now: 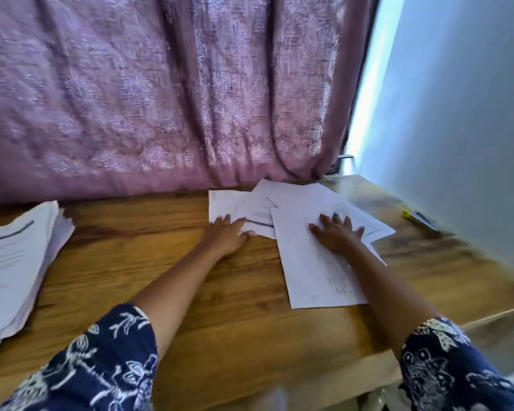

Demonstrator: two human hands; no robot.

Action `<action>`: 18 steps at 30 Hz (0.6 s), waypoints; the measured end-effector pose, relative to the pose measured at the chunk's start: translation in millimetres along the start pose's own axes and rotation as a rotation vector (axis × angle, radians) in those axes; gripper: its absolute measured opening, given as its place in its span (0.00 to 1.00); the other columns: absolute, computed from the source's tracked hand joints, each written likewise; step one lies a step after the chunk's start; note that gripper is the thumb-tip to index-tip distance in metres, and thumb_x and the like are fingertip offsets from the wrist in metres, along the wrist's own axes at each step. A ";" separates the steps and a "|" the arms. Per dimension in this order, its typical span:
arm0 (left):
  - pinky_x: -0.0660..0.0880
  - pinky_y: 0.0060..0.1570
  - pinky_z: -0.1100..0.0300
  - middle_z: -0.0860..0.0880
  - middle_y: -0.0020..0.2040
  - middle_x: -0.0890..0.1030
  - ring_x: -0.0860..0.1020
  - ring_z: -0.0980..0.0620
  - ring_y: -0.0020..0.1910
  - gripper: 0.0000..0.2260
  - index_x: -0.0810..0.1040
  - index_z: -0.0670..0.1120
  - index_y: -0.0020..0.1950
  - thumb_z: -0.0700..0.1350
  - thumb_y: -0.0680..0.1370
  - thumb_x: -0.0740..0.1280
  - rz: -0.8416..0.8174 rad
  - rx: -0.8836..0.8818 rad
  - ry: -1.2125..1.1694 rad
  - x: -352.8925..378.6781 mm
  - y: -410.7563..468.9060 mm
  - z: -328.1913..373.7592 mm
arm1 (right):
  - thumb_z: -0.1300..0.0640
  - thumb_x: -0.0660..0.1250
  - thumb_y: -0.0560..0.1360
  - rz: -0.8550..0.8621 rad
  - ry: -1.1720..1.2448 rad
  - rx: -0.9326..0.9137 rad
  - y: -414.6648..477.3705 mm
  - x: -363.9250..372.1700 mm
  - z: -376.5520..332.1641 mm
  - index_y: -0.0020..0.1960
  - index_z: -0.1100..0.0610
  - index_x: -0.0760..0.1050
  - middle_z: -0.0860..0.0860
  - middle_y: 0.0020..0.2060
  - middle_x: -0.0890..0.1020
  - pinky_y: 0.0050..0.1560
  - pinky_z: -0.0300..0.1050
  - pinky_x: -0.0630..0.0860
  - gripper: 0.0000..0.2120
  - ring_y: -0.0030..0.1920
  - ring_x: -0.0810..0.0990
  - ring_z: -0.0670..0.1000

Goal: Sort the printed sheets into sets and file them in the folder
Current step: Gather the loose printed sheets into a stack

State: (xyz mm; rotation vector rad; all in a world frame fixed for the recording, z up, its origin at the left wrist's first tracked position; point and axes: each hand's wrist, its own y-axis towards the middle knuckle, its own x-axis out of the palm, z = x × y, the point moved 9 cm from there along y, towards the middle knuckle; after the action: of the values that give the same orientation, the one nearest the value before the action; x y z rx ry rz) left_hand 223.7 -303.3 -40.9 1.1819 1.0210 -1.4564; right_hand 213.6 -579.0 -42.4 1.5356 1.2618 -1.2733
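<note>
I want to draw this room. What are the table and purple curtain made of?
The table looks like wood or wood-look laminate: brown grain streaks, slight sheen. The curtain looks like woven cloth: soft folds, pale flower pattern.

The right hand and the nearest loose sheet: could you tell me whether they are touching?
Touching. The head view shows the right hand lying flat, fingers spread, on the nearest loose sheet.

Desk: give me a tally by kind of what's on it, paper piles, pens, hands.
Paper piles: 2, a stack at left, loose sheets under both hands.
Hands: 2, left hand, right hand, both flat on the sheets.
Yellow pen: 1.
Total: 5.
</note>
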 end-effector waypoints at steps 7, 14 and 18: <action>0.48 0.76 0.48 0.47 0.80 0.48 0.48 0.45 0.78 0.29 0.50 0.59 0.79 0.67 0.79 0.46 -0.017 -0.062 0.015 5.0 -43.6 -51.4 | 0.33 0.45 0.77 -0.009 -0.008 -0.111 -15.5 27.1 -71.8 0.77 0.44 0.50 0.50 0.78 0.49 0.68 0.73 0.40 0.32 0.77 0.45 0.58; 0.57 0.73 0.49 0.48 0.79 0.56 0.56 0.46 0.77 0.26 0.57 0.57 0.78 0.63 0.81 0.49 0.083 -0.138 0.072 -11.9 -108.6 -120.7 | 0.32 0.47 0.77 -0.022 -0.001 -0.282 -48.1 48.0 -162.3 0.77 0.46 0.52 0.51 0.77 0.53 0.68 0.72 0.45 0.33 0.76 0.50 0.58; 0.55 0.74 0.50 0.48 0.79 0.57 0.56 0.47 0.77 0.23 0.61 0.55 0.77 0.59 0.82 0.49 0.105 -0.153 -0.067 -19.0 -129.1 -140.4 | 0.40 0.58 0.77 0.122 0.240 -0.249 -41.8 16.2 -156.7 0.74 0.51 0.62 0.53 0.72 0.67 0.67 0.60 0.61 0.28 0.71 0.64 0.58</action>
State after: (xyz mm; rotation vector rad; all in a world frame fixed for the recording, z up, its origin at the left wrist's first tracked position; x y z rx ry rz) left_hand 122.7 -140.3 -43.0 1.0539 0.9915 -1.3038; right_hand 208.1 -417.3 -23.5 1.5887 1.3948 -0.8382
